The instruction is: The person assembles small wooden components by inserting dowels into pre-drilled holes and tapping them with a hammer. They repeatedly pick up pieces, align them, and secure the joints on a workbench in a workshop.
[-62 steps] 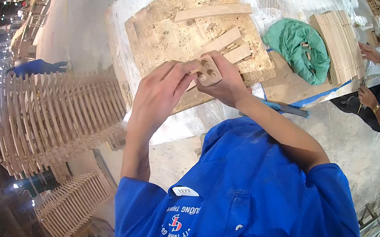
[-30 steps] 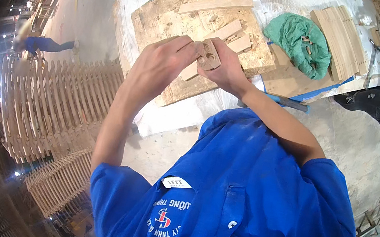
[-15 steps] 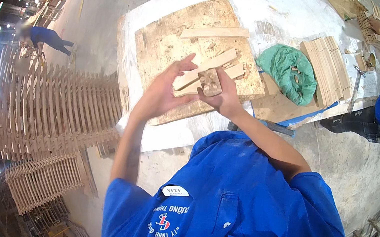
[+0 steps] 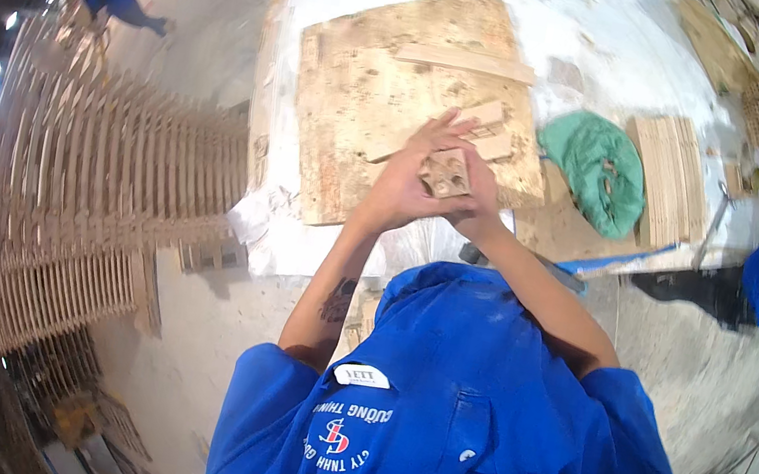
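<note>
Small tan wooden block with round holes [image 4: 446, 174], just above the frame's centre, held between your curved left hand [image 4: 400, 190] and right hand [image 4: 482, 194]; beneath, a mottled yellow-brown wooden board [image 4: 353, 100]; right, a crumpled green bag [image 4: 584, 161].

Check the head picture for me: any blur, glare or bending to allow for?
Head view: the wooden block in the right hand looks slightly blurred, its holes soft-edged; the white table covering is bright, with little surface detail; small lights make bright spots at far left; the slatted wood stack looks bowed, and the corners are black.
</note>
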Available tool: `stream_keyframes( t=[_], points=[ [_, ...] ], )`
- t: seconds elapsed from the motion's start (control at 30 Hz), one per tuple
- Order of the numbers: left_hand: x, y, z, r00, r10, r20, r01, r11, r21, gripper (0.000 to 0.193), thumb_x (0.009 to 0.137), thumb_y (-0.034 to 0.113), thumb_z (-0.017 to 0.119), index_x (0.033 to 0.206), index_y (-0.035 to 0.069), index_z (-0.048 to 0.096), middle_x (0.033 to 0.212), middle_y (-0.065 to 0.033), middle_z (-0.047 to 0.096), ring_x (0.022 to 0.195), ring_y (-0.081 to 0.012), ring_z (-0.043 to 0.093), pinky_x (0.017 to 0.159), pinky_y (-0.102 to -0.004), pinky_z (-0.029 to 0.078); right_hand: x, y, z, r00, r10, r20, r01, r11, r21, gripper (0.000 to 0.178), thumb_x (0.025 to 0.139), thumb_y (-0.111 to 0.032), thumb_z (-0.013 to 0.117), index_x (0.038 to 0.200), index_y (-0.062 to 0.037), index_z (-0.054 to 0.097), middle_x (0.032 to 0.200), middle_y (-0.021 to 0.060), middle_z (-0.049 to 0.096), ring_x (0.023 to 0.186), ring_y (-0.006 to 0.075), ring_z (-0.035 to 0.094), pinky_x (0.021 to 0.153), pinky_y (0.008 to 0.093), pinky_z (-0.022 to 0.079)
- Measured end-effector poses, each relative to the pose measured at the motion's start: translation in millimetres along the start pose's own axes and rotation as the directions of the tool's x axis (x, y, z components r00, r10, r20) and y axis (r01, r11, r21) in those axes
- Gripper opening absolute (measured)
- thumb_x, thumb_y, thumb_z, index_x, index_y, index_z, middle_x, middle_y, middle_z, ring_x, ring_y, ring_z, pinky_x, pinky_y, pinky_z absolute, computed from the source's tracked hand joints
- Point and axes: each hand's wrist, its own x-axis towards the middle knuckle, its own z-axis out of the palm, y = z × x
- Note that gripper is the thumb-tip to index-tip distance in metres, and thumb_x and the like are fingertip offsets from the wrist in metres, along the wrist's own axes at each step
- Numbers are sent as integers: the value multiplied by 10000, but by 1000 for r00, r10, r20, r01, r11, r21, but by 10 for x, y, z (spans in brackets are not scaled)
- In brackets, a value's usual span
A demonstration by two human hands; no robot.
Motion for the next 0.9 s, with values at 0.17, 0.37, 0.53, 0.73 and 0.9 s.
stream_keyframes(
  t=[0.17, 0.37, 0.53, 0.73, 0.9],
  points=[
    [31, -99, 35, 998, -33, -47, 21, 974, -224, 652, 737, 248, 903, 1290, 75, 603, 1371, -144, 637, 1359, -279, 529, 1146, -425, 395, -55, 135, -20, 925, 349, 151, -369, 920, 130, 682, 721, -176, 864, 1311, -67, 540, 1264, 143, 582, 1207, 285, 577, 996, 376, 489],
    [107, -144, -29, 993, -38, -110, 20, 988, -154, 606, 783, 285, 863, 1255, 54, 560, 1122, -99, 704, 1031, -236, 687, 921, -349, 521, -847, 655, -490, 847, 503, 174, -485, 864, -138, 551, 843, -111, 813, 1334, -10, 586, 1290, 154, 604, 1175, 286, 605, 998, 419, 495],
    [115, -148, 34, 991, -31, -129, 7, 983, -183, 573, 786, 251, 856, 1230, 58, 550, 1060, -88, 695, 974, -236, 686, 874, -350, 523, -1622, 1080, -969, 583, 664, 468, -383, 732, -563, 524, 772, -155, 791, 1247, -13, 622, 1215, 226, 636, 1109, 398, 609, 939, 456, 493],
    [109, -238, 35, 991, -8, -135, -14, 987, -162, 607, 788, 206, 839, 1272, 36, 515, 1098, -112, 678, 995, -273, 679, 869, -364, 523, -1657, 1277, -854, 749, 418, 514, -95, 836, -541, 566, 707, -141, 800, 1237, -68, 615, 1149, 215, 600, 1083, 426, 583, 897, 499, 496],
    [103, -188, 45, 982, 34, -188, -54, 993, -101, 670, 795, 263, 830, 1325, 30, 493, 1077, -134, 659, 967, -292, 666, 853, -382, 518, -1643, 1486, -786, 553, 684, 475, -86, 614, -784, 464, 883, -266, 691, 1283, -49, 601, 1070, 270, 667, 991, 487, 641, 853, 532, 513]
  ],
)
